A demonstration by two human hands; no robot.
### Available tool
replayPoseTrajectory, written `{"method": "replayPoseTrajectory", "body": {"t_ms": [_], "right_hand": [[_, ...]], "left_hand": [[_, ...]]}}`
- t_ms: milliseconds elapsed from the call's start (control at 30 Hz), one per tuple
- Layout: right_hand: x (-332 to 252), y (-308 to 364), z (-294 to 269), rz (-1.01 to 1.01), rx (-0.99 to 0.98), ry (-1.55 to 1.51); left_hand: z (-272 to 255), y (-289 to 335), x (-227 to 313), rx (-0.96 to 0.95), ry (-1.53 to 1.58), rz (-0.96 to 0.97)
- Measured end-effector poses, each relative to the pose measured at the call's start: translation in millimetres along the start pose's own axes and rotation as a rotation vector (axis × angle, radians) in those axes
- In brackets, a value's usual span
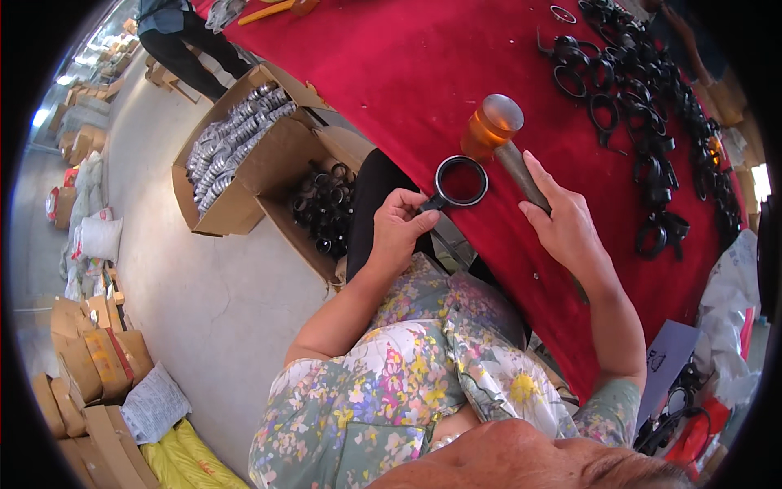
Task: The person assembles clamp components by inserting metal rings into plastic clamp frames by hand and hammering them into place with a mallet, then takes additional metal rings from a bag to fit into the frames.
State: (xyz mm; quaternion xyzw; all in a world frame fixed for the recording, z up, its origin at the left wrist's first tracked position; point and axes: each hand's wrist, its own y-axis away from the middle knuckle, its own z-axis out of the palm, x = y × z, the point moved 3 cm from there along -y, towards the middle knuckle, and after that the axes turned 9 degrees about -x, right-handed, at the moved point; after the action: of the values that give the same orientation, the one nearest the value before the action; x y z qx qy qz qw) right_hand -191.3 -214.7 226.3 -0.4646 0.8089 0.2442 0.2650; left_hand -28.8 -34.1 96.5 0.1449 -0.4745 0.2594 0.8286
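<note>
My left hand [401, 225] pinches the short stem of a black ring-shaped clamp [440, 194], its round opening turned up toward me. The clamp is held over the near edge of the table with the red cloth [407, 73]. My right hand [566, 224] is closed round the handle of a mallet [493, 124] with a translucent orange head. That head lies just beyond the ring, to its upper right, and looks apart from it. Whether the mallet head rests on the cloth or hangs above it, I cannot tell.
Many black ring clamps [643, 106] are spread along the table's right side. Left of the table stand an open carton of silvery parts [236, 143] and a carton of black rings [324, 204]. Boxes [106, 363] and sacks line the far left. Another person [183, 41] stands at the upper left.
</note>
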Motion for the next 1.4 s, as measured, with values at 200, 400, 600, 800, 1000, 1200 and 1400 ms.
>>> {"method": "replayPoseTrajectory", "body": {"t_ms": [200, 400, 600, 800, 1000, 1200, 1400], "right_hand": [[-47.1, 0.1, -25.9, -0.220, 0.160, -0.054], [-28.1, -10.9, 17.8, -0.194, 0.022, 0.236], [-56.4, -7.7, -3.8, -0.374, 0.105, 0.111], [-36.5, 6.5, 26.9, -0.284, 0.026, 0.292], [-64.1, 18.9, 2.7, -0.367, 0.070, 0.236], [-41.8, 38.8, 17.3, -0.430, 0.176, 0.241], [-48.8, 51.1, 5.3, -0.341, 0.100, 0.170]], "left_hand": [[-4.6, -0.1, 0.6, 0.028, 0.029, -0.038], [-3.8, -6.8, 0.2, -0.003, -0.022, -0.004], [-5.9, -3.1, 1.7, 0.026, -0.052, -0.008], [-0.8, -5.7, 7.1, 0.000, -0.078, 0.007], [-1.9, -6.3, 11.0, 0.021, -0.067, 0.000], [-6.1, -11.9, 0.7, -0.013, -0.042, 0.073], [-10.5, -5.8, 0.9, 0.011, -0.124, 0.088]]}}
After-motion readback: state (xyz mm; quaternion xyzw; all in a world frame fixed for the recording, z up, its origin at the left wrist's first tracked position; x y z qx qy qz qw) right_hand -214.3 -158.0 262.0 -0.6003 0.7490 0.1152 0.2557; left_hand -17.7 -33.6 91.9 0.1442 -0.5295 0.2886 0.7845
